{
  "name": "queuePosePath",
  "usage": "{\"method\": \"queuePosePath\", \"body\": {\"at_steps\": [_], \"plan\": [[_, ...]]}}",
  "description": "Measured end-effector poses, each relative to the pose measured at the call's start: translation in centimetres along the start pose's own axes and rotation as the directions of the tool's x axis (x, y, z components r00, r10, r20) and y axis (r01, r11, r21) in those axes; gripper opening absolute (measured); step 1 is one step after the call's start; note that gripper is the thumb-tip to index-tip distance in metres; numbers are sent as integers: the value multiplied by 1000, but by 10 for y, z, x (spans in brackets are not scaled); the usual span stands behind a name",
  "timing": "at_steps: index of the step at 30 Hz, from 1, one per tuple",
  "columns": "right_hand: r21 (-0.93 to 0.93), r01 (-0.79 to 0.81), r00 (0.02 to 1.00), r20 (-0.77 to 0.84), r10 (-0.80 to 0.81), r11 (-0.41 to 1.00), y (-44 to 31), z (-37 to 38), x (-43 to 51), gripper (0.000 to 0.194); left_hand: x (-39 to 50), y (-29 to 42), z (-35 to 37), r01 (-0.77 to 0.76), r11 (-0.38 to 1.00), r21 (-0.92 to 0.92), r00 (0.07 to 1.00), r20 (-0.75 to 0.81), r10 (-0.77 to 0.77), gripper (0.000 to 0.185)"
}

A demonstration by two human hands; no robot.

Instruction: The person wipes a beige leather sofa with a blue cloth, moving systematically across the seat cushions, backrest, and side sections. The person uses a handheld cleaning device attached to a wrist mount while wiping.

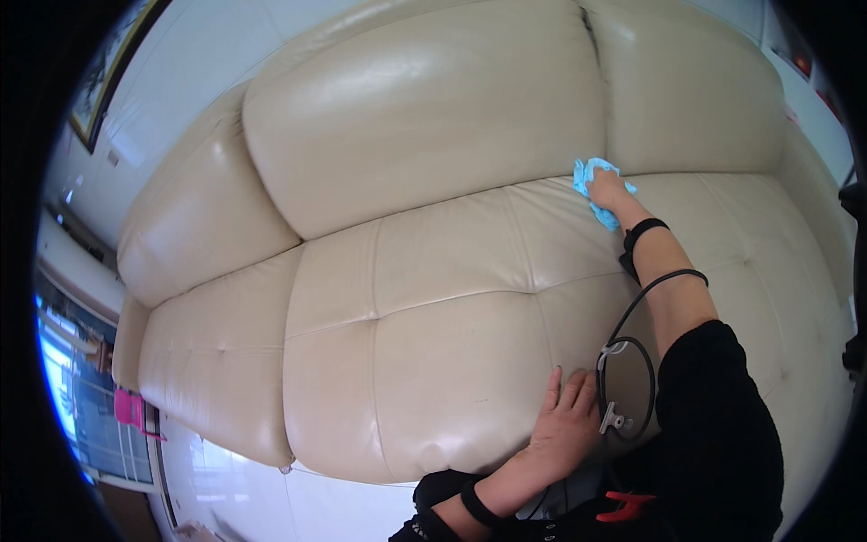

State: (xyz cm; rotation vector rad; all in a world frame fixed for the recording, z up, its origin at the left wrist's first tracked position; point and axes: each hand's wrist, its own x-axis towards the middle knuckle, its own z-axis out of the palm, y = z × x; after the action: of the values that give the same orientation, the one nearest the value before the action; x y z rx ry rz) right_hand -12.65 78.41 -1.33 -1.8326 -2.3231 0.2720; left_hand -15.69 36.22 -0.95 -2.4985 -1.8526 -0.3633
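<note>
A beige leather sofa (433,264) fills most of the view. My right hand (607,188) grips a crumpled light blue cloth (605,215) and presses it into the seam where the seat meets the backrest, close to the gap between two back cushions. My left hand (565,427) rests flat on the front part of the seat cushion, fingers spread, holding nothing. Black bands are on both wrists. A looped black cable (654,379) with a metal clip (613,419) hangs beside my left hand and crosses over my right forearm.
A red clamp (626,507) sits by my dark clothing at the bottom. A pink chair or stool (129,408) stands beyond the sofa's left end. A framed picture (115,74) hangs on the wall at upper left. Shiny pale floor (223,484) shows below the sofa.
</note>
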Motion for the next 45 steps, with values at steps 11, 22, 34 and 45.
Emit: {"method": "queuePosePath", "body": {"at_steps": [11,22,34,45], "plan": [[-17,694,714,145,-685,720,-54,18,-22,30,0,1,-1,-19,985,-172,998,-68,8,59],[-39,444,896,42,-443,895,32,-2,-93,29,3,3,5,-26,993,-119,1000,-16,24,66],[84,616,785,-155,-600,783,73,-14,-232,24,-10,8,15,4,988,-156,998,-68,-15,69],[109,648,761,-55,-646,754,88,-45,-337,25,-47,-18,-18,118,954,-276,989,-50,-137,32]]}}
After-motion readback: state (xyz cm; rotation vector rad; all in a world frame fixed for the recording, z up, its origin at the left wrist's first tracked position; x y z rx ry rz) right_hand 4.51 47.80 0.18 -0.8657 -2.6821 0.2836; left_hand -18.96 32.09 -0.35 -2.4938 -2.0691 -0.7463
